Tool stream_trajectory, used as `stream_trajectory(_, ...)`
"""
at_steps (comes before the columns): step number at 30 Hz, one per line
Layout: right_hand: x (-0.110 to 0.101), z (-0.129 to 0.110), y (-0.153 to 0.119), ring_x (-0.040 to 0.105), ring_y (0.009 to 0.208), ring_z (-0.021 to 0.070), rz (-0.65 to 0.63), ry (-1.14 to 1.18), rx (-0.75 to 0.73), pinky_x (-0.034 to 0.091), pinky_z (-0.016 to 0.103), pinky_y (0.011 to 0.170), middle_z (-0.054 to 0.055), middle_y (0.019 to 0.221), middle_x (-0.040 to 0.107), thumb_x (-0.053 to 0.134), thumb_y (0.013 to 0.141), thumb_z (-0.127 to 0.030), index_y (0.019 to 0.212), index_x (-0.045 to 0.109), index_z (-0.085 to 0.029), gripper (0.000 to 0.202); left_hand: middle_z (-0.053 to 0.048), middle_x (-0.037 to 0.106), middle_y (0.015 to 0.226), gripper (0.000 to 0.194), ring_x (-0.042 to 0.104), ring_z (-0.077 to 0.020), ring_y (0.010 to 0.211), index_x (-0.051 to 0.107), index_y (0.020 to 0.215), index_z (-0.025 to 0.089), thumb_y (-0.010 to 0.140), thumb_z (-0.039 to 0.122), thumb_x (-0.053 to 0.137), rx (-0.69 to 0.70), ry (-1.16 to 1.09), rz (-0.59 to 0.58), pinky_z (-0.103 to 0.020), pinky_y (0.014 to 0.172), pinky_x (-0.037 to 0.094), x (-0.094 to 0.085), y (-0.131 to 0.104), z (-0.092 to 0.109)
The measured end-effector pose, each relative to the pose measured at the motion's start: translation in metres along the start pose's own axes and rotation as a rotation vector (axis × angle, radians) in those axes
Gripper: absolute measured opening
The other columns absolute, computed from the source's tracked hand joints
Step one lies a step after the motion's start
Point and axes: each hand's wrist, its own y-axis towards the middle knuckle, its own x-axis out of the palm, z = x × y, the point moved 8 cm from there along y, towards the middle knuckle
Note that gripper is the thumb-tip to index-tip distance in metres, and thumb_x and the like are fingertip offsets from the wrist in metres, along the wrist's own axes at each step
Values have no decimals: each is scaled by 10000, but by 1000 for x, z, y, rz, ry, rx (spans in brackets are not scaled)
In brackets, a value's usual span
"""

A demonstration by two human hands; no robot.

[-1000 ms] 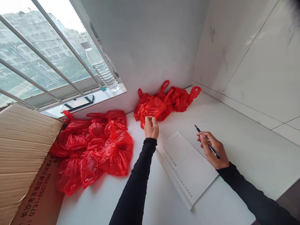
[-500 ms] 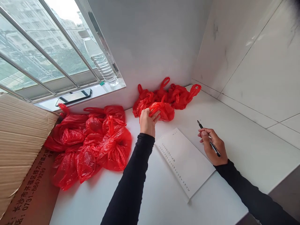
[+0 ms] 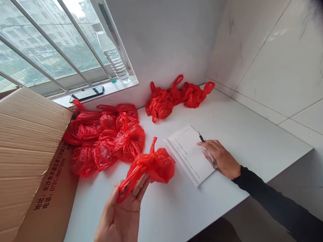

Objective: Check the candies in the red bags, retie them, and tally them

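My left hand (image 3: 123,208) is closed on the handles of a red plastic bag (image 3: 161,164), held over the front of the white table. The bag's knotted body bulges beyond my fingertips, and what is inside cannot be made out. Between the fingers of my right hand (image 3: 222,159) is a pen (image 3: 201,137), its tip pointing away from me. That hand is over the right edge of a sheet of paper (image 3: 193,158) bearing rows of small handwritten marks. To the left, several filled red bags (image 3: 108,134) lie bunched together.
More red bags (image 3: 161,104) rest against the back wall. An opened cardboard box (image 3: 52,188) stands at the left. On the windowsill are a phone (image 3: 87,94) and a clear water bottle (image 3: 113,57). A tiled wall (image 3: 267,67) borders the table (image 3: 252,121) on the right.
My left hand has brought one red bag from the back group towards me. My right hand, with the pen, has shifted left over the paper. The view has moved a little.
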Motion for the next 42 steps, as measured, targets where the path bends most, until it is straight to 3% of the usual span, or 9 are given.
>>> stream_trajectory(6, 16, 3, -11, 539, 1174, 297, -96, -157, -72, 525, 499, 997, 131, 1320, 568, 404, 889, 32, 1393, 558, -218, 583, -74, 725, 1025, 261, 677, -343, 1109, 731, 894, 198, 898, 437, 625, -47, 285, 57, -503, 980, 565, -70, -37, -19)
stream_trajectory(11, -1, -23, -6, 529, 1208, 298, -23, -100, -83, 503, 496, 1014, 112, 1335, 569, 395, 922, 0, 1388, 555, -230, 544, -56, 681, 1187, 313, 644, -293, 1095, 640, 966, 245, 924, 551, 589, 177, 838, 249, -440, 932, 513, -100, -50, 11)
stream_trajectory(16, -1, -127, 8, 553, 1171, 247, -11, 191, -256, 483, 443, 1039, 79, 1217, 641, 483, 1006, -140, 1292, 587, -228, 316, -82, 632, 1295, 302, 535, -295, 1239, 667, 1207, 278, 948, 405, 579, 544, 1260, 24, -480, 1019, 452, -46, -43, 18)
stream_trajectory(21, 47, -198, 15, 568, 1154, 298, -182, 192, -388, 490, 499, 992, 106, 1220, 658, 555, 984, -189, 1339, 559, -191, 355, -62, 730, 1078, 201, 583, -309, 1060, 741, 1054, 284, 886, 282, 630, 551, 1348, -125, -505, 948, 458, -22, -26, -1)
stream_trajectory(25, 63, -191, 17, 617, 989, 284, -204, 127, -332, 500, 494, 925, 89, 1024, 690, 519, 981, -146, 1209, 620, -171, 250, -41, 729, 911, 122, 623, -278, 909, 709, 872, 271, 915, 300, 599, 497, 1275, -64, -436, 830, 488, -34, -27, 1)
stream_trajectory(33, 36, -137, 13, 593, 929, 262, -120, 186, -49, 509, 454, 856, 60, 961, 674, 488, 929, -121, 965, 579, -214, 135, -79, 700, 987, 231, 683, -235, 873, 589, 1000, 214, 968, 433, 521, 411, 1033, 262, -370, 785, 547, -90, -30, 23)
stream_trajectory(35, 31, -141, 14, 565, 1059, 286, -84, 200, -45, 501, 468, 917, 80, 1092, 663, 497, 908, -121, 1080, 580, -208, 210, -107, 670, 1188, 246, 659, -255, 1040, 576, 1132, 224, 955, 389, 532, 441, 1015, 282, -396, 872, 532, -86, -33, 27)
stream_trajectory(38, 33, -166, 17, 502, 1229, 293, -114, 269, -177, 427, 500, 1070, 88, 1316, 602, 537, 934, -169, 1343, 493, -207, 414, -95, 586, 1399, 438, 529, -303, 1281, 597, 1274, 271, 842, 287, 659, 515, 1113, 58, -471, 1062, 430, -50, -35, 25)
stream_trajectory(42, 35, -174, 23, 597, 974, 247, -156, 325, -194, 460, 495, 988, 47, 1025, 685, 491, 1019, -244, 1047, 604, -226, 118, -64, 725, 1092, 218, 612, -305, 1083, 743, 991, 275, 781, 231, 706, 510, 1183, -117, -474, 1007, 451, -28, -31, 21)
